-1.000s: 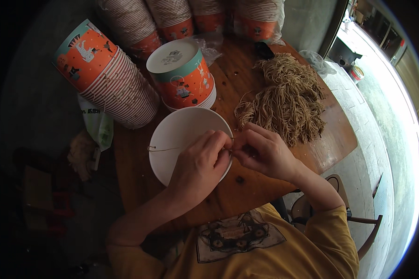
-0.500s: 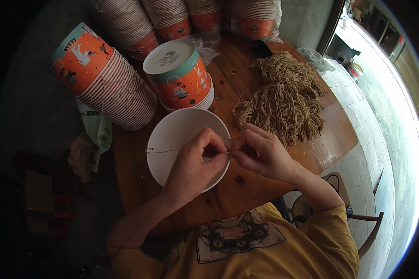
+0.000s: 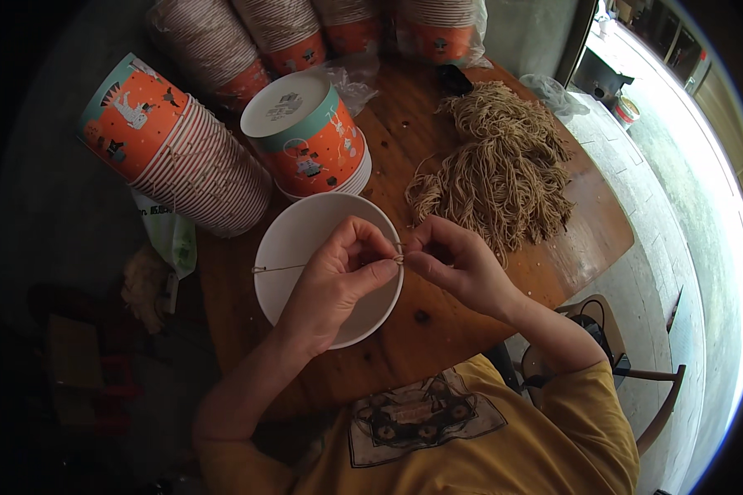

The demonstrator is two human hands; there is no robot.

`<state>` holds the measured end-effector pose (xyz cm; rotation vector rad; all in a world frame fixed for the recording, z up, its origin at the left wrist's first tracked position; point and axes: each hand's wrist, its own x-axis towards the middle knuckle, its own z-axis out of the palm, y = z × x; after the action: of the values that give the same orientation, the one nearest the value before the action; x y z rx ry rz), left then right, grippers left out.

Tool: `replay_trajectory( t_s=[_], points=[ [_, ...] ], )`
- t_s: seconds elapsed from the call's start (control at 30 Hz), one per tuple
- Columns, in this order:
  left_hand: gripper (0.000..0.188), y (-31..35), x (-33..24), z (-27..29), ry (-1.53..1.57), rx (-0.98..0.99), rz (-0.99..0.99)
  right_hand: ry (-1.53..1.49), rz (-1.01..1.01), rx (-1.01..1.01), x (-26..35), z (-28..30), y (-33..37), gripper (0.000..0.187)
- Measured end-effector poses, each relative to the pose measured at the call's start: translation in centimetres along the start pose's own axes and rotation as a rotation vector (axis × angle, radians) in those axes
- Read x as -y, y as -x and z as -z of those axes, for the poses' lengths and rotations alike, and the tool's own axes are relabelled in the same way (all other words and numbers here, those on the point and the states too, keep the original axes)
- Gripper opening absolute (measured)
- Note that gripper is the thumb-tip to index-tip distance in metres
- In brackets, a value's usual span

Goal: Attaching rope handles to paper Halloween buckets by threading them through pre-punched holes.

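A white paper bucket stands on the wooden table in front of me, its mouth facing up. A thin tan cord is fastened at the bucket's left rim and runs across the opening to my hands. My left hand is over the bucket, thumb and fingers pinched on the cord near the right rim. Fingertip to fingertip with it, my right hand pinches the cord just outside that rim. A small loop or knot of cord shows between the fingertips. A heap of loose tan cords lies to the right.
An upturned orange-and-teal bucket stack stands behind the white bucket. Left of it leans a tall nested stack. Plastic-wrapped stacks line the back. A dark object lies behind the cords, and a chair is at right.
The fingertips have shifted slightly left and up, and a small cord loop now shows between them. The whole view has shifted slightly. Both hands stay at the bucket's right rim.
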<state>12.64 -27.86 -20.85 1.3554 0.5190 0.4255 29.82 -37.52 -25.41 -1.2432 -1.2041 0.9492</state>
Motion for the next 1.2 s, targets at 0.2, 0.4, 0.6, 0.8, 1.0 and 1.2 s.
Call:
replay_trajectory(
  t_s=[0.2, 0.4, 0.6, 0.8, 1.0, 1.2],
  points=[
    [0.016, -0.1, 0.1, 0.0, 0.085, -0.024, 0.076, 0.444, 0.423, -0.116, 0.6, -0.1, 0.2, 0.016],
    [0.015, 0.2, 0.4, -0.6, -0.075, -0.021, -0.034, 0.628, 0.519, -0.158, 1.4, -0.3, 0.1, 0.012],
    [0.014, 0.3, 0.4, -0.9, -0.276, 0.014, -0.110, -0.235, -0.194, 0.074, 2.1, 0.7, -0.6, 0.014],
    [0.014, 0.2, 0.6, -0.7, -0.189, 0.010, -0.083, -0.280, -0.235, 0.127, 2.1, 0.8, 0.1, 0.017],
    [0.015, 0.2, 0.3, -0.9, -0.173, 0.023, -0.062, 0.012, 0.013, 0.027, 1.4, 0.3, 0.5, 0.013],
    [0.019, 0.5, 0.1, -1.2, -0.350, 0.040, -0.143, -0.099, -0.020, 0.011, 0.2, 0.0, 0.4, 0.011]
  ],
)
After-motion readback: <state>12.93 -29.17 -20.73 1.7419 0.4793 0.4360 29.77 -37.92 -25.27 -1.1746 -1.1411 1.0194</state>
